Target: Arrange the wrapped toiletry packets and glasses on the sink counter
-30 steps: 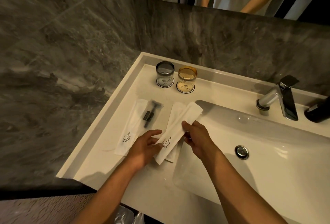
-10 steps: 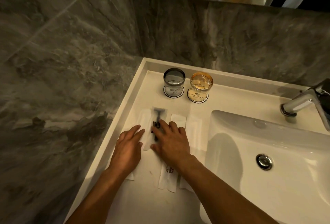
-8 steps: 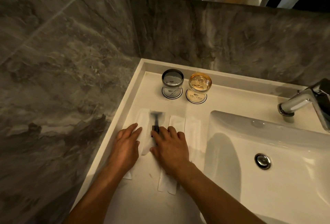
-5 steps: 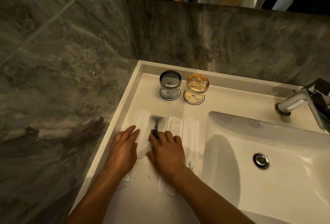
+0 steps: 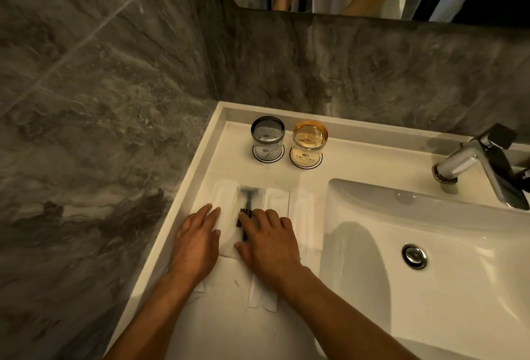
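Several white wrapped packets lie side by side on the white sink counter. My left hand rests flat on the leftmost packet. A clear packet with a black razor sits beside it, and my right hand lies flat, fingers spread, over its lower end and over the packet to the right. A further packet lies nearest the basin. Behind them a grey glass and an amber glass stand on round paper coasters.
The basin with its metal drain lies to the right. A chrome faucet stands at the far right. Grey marble walls close the left and back sides. A mirror edge hangs above.
Three seconds ago both hands held one packet above the counter. It now lies flat in the row, and both hands rest palm down on the packets, almost still over the last second.
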